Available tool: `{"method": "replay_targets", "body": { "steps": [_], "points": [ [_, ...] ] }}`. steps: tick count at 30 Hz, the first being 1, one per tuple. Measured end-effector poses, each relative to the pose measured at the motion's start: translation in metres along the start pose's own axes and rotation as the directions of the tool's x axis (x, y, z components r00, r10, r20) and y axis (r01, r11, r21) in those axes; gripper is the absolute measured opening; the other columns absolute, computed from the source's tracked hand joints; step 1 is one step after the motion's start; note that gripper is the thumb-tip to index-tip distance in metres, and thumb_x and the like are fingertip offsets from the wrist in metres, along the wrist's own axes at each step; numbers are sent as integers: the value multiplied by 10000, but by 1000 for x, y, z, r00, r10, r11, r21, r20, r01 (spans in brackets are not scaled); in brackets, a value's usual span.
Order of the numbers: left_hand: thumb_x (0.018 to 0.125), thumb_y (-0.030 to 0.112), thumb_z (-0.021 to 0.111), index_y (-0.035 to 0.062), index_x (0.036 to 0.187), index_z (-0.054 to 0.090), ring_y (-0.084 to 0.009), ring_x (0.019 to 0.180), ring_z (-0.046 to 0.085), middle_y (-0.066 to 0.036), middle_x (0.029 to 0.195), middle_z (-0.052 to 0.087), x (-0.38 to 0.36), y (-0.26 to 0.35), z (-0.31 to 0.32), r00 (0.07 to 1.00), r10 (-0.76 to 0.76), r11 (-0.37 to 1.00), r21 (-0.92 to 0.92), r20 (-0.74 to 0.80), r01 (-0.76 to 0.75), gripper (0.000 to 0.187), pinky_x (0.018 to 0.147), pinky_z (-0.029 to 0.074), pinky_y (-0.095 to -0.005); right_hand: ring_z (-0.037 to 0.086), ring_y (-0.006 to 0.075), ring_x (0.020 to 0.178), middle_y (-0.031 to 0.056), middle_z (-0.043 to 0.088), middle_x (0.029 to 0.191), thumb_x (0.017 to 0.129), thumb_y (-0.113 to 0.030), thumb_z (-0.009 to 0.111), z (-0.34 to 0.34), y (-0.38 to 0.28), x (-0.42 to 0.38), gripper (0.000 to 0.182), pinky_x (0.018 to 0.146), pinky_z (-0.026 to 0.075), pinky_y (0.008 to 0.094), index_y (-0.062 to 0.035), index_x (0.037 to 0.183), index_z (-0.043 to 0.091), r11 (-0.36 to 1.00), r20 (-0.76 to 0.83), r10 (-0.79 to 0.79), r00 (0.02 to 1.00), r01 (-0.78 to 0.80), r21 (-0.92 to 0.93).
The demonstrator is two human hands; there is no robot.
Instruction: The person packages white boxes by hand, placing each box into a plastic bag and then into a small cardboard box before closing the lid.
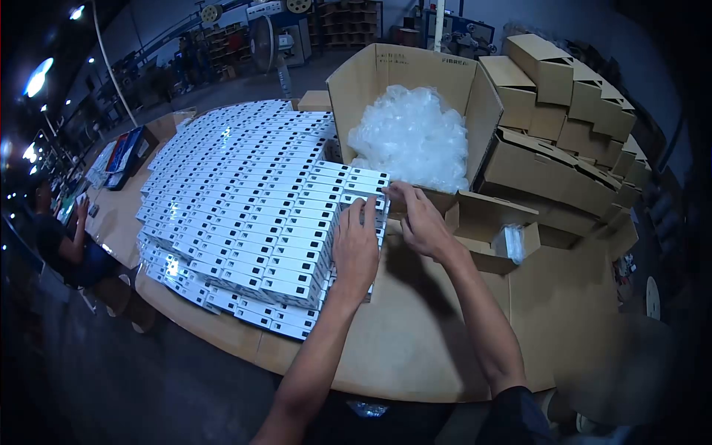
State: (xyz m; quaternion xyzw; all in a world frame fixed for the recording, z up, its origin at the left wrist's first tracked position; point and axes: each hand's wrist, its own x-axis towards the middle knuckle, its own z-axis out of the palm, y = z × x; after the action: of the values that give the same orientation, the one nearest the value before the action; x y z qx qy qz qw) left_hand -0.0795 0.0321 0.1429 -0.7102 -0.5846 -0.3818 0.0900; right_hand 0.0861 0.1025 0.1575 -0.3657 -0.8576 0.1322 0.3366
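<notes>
Many small white boxes (237,200) with dark square marks lie in tight rows, stacked in layers on the cardboard-topped table. At the right end of the stack, my left hand (357,248) has its fingers bent over a small white box (359,200). My right hand (421,220) is beside it, with fingers closed against the right end of the boxes at that corner. My fingers hide part of the boxes they touch.
Behind the stack stands a large open carton (415,67) filled with clear plastic bags (411,137). A smaller open carton (482,259) holds a plastic-wrapped bundle (510,243). Brown boxes (552,78) are piled at right. A person (63,237) is at the far left.
</notes>
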Motion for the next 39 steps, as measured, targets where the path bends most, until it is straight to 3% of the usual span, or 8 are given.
{"method": "replay_targets", "body": {
  "steps": [4,6,10,14,20,23,33,39],
  "points": [
    [813,-21,658,0,1264,641,-301,1168,550,-133,1237,564,1,-3,4,995,-74,996,60,61,71,451,949,454,-429,545,431,1247,266,618,1221,830,70,490,-6,-13,-23,610,1083,434,484,1,1433,424,995,-167,28,986,-12,97],
    [792,0,718,32,1163,689,-315,1133,556,-131,1178,572,-5,-3,1,999,-45,998,37,8,45,374,911,453,-428,685,270,898,194,661,1059,928,2,490,-15,-21,-41,553,808,555,407,-73,1472,426,901,17,262,965,-250,354],
    [739,-38,773,58,1100,695,-353,1121,576,-145,1180,581,-19,34,-50,999,33,993,-112,-17,-35,382,936,473,-479,686,174,827,125,664,1070,1108,-305,484,-39,-44,-61,453,694,596,340,-158,1527,391,264,535,315,783,-614,744],
    [715,-24,824,57,1108,688,-348,1166,584,-141,1201,582,-13,53,-50,990,136,939,-316,-29,-139,423,983,493,-455,700,192,926,126,628,1189,1123,-306,454,-40,-58,-54,406,751,638,337,-110,1478,428,-119,387,295,873,-368,922],
    [775,123,859,52,1077,708,-330,985,668,-146,1079,655,63,32,-31,991,124,858,-506,46,-84,345,865,549,-418,661,104,942,92,664,955,1043,-18,490,-58,-19,-43,221,682,593,291,-10,1078,708,623,-19,465,885,-312,718],
    [774,126,858,42,1076,709,-342,989,667,-162,1072,666,105,20,22,984,177,891,-429,29,-148,347,863,547,-420,690,331,945,208,625,1029,932,39,519,-87,-4,-31,277,829,557,405,-54,1053,750,970,-354,236,905,-200,134],
    [846,126,782,-1,986,741,-392,836,702,-204,909,726,238,-11,64,952,262,909,-292,-157,-298,194,838,559,-430,612,447,1160,268,577,1265,848,35,539,-120,24,42,388,1042,480,478,-31,1174,738,992,-372,102,922,-124,-35],
    [801,272,828,-6,1032,753,-403,1072,668,-234,1112,710,284,4,87,948,313,948,-87,58,-308,369,959,530,-471,565,458,1250,295,569,1311,830,9,524,-110,71,108,468,1126,423,486,-16,1256,718,942,-496,286,820,-336,-12]
  ]
}}
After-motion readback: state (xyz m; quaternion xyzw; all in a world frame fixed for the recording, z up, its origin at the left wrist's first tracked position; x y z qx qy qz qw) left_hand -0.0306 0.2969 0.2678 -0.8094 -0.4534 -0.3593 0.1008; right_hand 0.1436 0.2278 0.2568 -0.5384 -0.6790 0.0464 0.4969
